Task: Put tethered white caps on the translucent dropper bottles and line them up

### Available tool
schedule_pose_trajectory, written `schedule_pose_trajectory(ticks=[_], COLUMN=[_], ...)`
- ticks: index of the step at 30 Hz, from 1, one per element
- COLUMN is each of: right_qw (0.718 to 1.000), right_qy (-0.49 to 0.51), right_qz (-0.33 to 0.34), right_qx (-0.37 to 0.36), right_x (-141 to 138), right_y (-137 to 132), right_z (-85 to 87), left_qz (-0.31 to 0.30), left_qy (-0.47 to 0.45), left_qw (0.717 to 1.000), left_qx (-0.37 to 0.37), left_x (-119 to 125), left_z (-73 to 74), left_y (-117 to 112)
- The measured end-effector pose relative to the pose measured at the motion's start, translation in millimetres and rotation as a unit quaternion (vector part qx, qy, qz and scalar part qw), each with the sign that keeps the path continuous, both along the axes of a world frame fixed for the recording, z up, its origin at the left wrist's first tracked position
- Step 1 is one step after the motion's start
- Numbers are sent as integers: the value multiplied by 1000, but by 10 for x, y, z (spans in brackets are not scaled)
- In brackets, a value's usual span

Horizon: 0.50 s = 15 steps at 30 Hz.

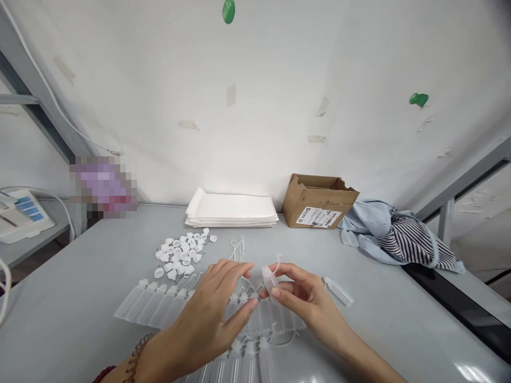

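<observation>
My right hand (309, 300) grips a small translucent squeeze bottle (270, 281) between thumb and fingers. The bottle is tilted, with its nozzle end up and a thin white strap curling off it. Facing it from the left, my left hand (213, 306) has its thumb and fingers apart and holds nothing. Below both hands lies a row of similar bottles (146, 306), partly hidden by them. Nearer to me is a second group of bottles (249, 361). One loose bottle (338, 291) lies right of my right hand. Small white caps (181, 254) are heaped at the back left.
A stack of white envelopes (231, 208) and a cardboard box (319, 205) stand against the wall. Crumpled striped and light-blue cloth (415, 239) lies at the right, by a black strip (459, 314). Thin white looped pieces (239, 247) lie behind my hands.
</observation>
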State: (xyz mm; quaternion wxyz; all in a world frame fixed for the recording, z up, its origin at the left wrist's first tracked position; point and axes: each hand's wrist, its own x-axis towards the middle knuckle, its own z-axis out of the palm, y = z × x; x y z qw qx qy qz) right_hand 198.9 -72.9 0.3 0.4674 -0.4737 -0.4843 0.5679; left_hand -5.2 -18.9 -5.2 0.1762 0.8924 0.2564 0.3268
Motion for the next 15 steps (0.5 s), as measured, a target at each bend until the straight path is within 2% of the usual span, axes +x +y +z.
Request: schedule_pose_trajectory(ticks=[6,11,15], right_qw=[995,987,980], right_qy=[88,141,177], right_qz=[51,70,87], right_qx=[-17,-13,-24], right_x=[-44,-82,-114], right_y=[-28,-35,-42], right_z=[-39,-95,-85], left_qz=[-28,-17,-11], left_qy=[12,-16,-52], left_qw=[1000,1000,997], left_qx=[-1,19,54], left_x=[36,91,122], left_z=[4,30,-4], left_y=[-84,-174,-197])
